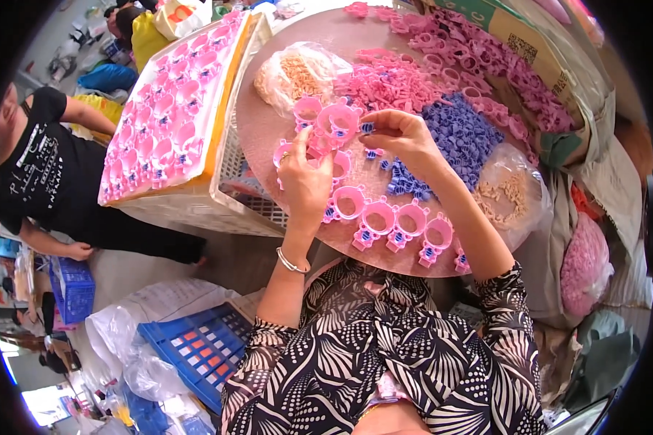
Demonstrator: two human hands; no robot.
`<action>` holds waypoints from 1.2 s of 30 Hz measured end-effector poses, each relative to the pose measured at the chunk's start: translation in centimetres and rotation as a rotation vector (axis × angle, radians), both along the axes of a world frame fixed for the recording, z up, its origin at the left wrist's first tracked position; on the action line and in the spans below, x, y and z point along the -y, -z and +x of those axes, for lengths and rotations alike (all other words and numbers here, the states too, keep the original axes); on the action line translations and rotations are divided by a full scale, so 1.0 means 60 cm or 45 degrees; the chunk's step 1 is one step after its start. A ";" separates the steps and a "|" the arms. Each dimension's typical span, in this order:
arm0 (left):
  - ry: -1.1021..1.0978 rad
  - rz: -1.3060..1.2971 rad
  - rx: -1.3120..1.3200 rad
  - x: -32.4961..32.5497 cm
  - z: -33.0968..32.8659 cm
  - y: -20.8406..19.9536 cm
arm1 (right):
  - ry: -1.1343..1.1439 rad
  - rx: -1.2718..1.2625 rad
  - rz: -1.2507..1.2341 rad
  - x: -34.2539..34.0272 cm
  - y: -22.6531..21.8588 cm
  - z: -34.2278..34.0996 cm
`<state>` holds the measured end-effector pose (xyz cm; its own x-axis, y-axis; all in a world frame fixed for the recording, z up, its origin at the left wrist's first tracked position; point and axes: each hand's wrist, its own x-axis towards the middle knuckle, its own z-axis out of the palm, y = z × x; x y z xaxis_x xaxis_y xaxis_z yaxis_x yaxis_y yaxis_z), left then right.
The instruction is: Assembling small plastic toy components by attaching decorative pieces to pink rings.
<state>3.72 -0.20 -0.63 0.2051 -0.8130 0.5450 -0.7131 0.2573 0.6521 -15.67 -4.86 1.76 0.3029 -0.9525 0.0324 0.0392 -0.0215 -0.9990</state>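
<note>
Pink plastic rings [353, 122], small blue pieces [458, 138] heaped

Round brown table [312, 35], pink ring-shaped parts [412, 219], blue pieces [461, 134] (heaped), bagged beige pegs [295, 76].

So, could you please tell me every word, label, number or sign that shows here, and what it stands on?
Black T-shirt: several lines of white lettering, not copied out; much is too small and warped.
Tan-and-green carton: pale lettering, partly cut off and not copied out, plus a square black code.
White bag: a red-orange mark, not copied out.
Blue piece: markings too small to read.
</note>
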 end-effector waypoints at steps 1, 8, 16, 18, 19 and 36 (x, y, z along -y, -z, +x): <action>0.011 -0.010 -0.008 -0.002 -0.005 -0.002 | -0.010 0.052 0.011 -0.004 -0.003 0.002; -0.073 0.061 -0.045 -0.009 -0.006 0.005 | -0.047 0.293 0.136 -0.017 -0.003 0.017; 0.089 -0.132 -0.135 -0.015 -0.017 0.007 | 0.235 -0.759 -1.065 -0.017 -0.013 0.073; 0.115 -0.113 -0.102 -0.018 -0.018 0.013 | 0.277 -0.798 -1.083 -0.019 -0.008 0.079; 0.114 -0.112 -0.104 -0.019 -0.022 0.014 | 0.329 -0.844 -1.093 -0.020 -0.005 0.079; 0.040 -0.049 0.037 -0.023 -0.016 -0.004 | 0.404 -0.957 -1.443 -0.021 -0.057 0.077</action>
<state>2.76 1.16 -0.42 0.1634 -0.7972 0.5812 -0.7227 0.3043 0.6205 -11.07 -3.60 5.20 0.3705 -0.5480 0.7499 -0.6508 -0.7292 -0.2113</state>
